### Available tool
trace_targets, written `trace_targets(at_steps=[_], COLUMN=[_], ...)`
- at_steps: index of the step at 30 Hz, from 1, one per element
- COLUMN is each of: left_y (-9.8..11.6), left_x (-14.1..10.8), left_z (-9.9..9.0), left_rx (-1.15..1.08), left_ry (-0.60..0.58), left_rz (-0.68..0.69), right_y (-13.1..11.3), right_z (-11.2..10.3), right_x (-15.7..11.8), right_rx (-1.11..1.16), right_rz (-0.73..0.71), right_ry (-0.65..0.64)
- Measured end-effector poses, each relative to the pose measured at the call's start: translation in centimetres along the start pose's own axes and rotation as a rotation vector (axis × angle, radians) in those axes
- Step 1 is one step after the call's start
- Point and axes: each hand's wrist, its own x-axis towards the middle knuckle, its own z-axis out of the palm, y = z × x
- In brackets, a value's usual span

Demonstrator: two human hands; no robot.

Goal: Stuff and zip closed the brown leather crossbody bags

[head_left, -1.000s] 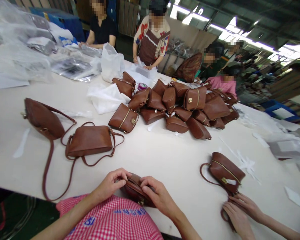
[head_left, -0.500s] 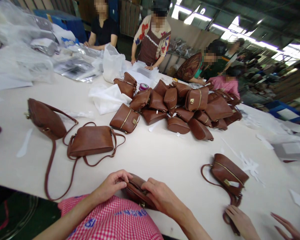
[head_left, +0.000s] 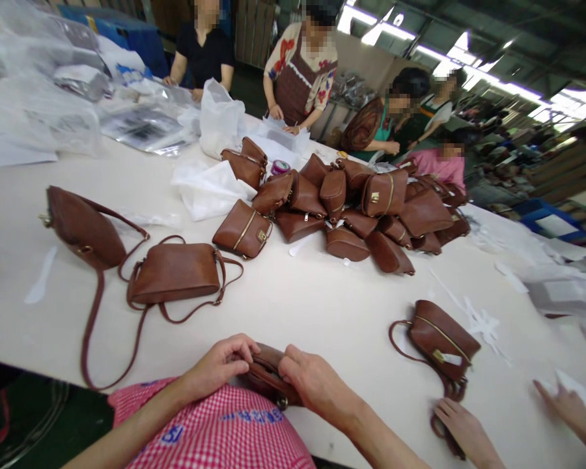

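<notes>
A brown leather bag (head_left: 268,372) is tilted against the table's near edge, in front of the checked apron. My left hand (head_left: 227,365) grips its left end with curled fingers. On the bag's right side, my right hand (head_left: 305,381) has its fingers bent over the opening, thumb side inward. The fingertips of both hands are partly hidden by the bag's edge. Left of it lie a strapped brown bag (head_left: 176,272) and another brown bag (head_left: 85,228), whose long strap loops down to the table's edge.
A heap of brown bags (head_left: 342,208) covers the table's middle. At right, another person's hand (head_left: 463,426) touches the strap of a zipped bag (head_left: 442,339); a second hand (head_left: 564,407) is beside white paper. Plastic wrapping (head_left: 39,117) lies back left. Several people stand beyond.
The other person's hand at far right has moved to a piece of white paper. People across the table have shifted slightly. My hands stay on the bag, the right one shifting a little.
</notes>
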Motion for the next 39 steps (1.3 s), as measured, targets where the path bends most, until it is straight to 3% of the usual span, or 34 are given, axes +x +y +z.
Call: trace_targets(at_steps=[4, 7, 10, 14, 18, 22, 25, 29, 32, 36, 39], left_y=[0.9, 1.4, 1.5, 1.4, 1.1, 0.7, 0.7, 0.9, 0.9, 1.1, 1.5], left_x=[0.2, 0.2, 0.2, 0.1, -0.5, -1.4, -1.6, -0.9, -0.4, -0.3, -0.3], left_z=[-0.5, -0.9, -1.5, -2.1, -1.7, -0.2, 0.5, 1.3, 1.9, 1.7, 1.4], left_rx=[0.042, 0.075, 0.05, -0.001, -0.028, -0.176, -0.257, -0.115, -0.016, 0.108, 0.187], left_ry=[0.008, 0.007, 0.0, 0.046, 0.079, 0.014, -0.012, -0.044, -0.104, -0.14, -0.157], left_rz=[0.039, 0.072, 0.075, 0.005, -0.055, -0.083, -0.084, -0.088, -0.05, -0.03, 0.008], right_y=[-1.1, -1.8, -2.1, -2.1, -2.0, -1.4, -1.4, -2.6, -3.2, -2.0, -0.5], right_z=[0.3, 0.3, 0.8, 1.9, 1.6, 0.5, 0.8, 2.1, 2.0, 2.0, 3.8], right_x=[1.7, 3.1, 4.7, 6.9, 8.0, 6.9, 5.9, 6.0, 5.8, 2.0, -2.5], right_rx=[-0.103, -0.066, 0.004, 0.174, 0.555, 0.819, 0.787, 0.734, 0.728, 0.653, 0.465], right_rz=[-0.085, -0.217, -0.24, -0.145, 0.014, 0.141, 0.058, -0.037, -0.016, 0.15, 0.263], right_ry=[0.062, 0.119, 0.157, 0.182, 0.17, 0.06, 0.165, 0.29, 0.314, 0.371, 0.377])
